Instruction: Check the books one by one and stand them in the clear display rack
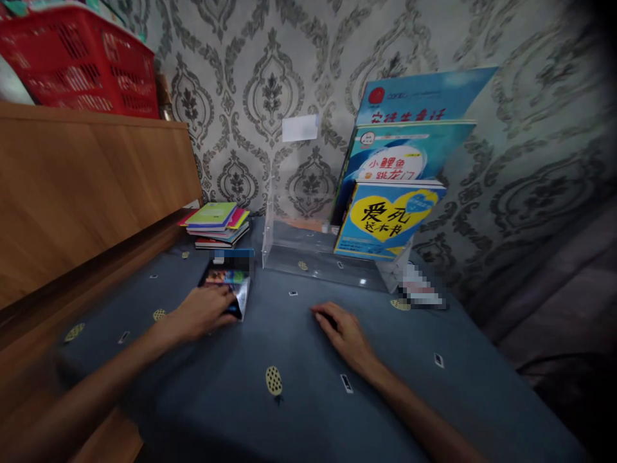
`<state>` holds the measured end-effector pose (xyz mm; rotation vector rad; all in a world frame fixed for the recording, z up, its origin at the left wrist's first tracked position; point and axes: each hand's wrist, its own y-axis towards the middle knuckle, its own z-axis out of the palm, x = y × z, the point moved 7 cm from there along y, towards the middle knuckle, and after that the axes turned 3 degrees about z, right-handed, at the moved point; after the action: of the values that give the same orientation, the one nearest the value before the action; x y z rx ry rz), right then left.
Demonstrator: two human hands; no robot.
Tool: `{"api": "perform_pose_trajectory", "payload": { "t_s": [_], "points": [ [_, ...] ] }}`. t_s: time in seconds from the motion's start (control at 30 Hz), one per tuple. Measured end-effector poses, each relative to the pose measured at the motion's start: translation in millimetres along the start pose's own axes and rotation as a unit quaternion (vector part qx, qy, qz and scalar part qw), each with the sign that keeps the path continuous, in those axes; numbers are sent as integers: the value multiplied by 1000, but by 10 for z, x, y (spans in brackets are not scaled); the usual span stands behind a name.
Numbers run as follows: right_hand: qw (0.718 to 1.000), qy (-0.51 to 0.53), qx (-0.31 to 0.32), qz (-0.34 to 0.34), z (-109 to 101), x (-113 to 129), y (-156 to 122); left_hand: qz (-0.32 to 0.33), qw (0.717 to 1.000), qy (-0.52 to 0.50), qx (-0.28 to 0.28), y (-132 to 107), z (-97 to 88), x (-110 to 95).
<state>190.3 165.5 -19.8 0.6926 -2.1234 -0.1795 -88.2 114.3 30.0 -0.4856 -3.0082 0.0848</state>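
Glossy book [230,278] lies flat on desk [299,418], left of clear stand [294,254]. Left hand [205,313] covers its near edge, fingers laid flat. Right hand [346,335] flat on desk, fingers loosely together.

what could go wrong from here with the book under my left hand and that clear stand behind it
1. The glossy book under the left hand looks slick, so it may slip when lifted.
2. The three leaning books all sit at one end of the clear stand. A knock there might tip them over.
3. Dragging the book could ruck up the tablecloth.
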Motion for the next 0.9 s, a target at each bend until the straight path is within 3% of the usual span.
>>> {"api": "perform_pose_trajectory", "payload": {
  "t_s": [0.03,0.1,0.2,0.27,0.37,0.43,0.53,0.77,0.9],
  "points": [
    [1000,-3,2,-3,-1,12,0,47,997,-60,28,-64,24,-93],
    [1000,-13,4,-6,-4,33,-3,70,986,-147,35,-105,22,-84],
    [1000,-21,11,-8,-1,60,-10,-24,987,-147,-56,14,85,261],
    [1000,-20,15,-10,4,68,-14,-69,984,-124,-103,107,258,427],
    [999,-25,15,-16,15,60,-18,-76,982,-129,-119,193,597,421],
    [999,-29,9,-21,19,50,-21,-64,981,-128,-135,204,720,303],
    [999,-33,1,-24,19,45,-31,-40,980,-126,-149,235,757,41],
    [995,-53,-44,-78,-39,218,-89,-6,970,-133,-203,355,633,-775],
    [988,-87,-28,-127,27,331,-135,57,966,-134,-213,337,534,-1127]
  ]
}}
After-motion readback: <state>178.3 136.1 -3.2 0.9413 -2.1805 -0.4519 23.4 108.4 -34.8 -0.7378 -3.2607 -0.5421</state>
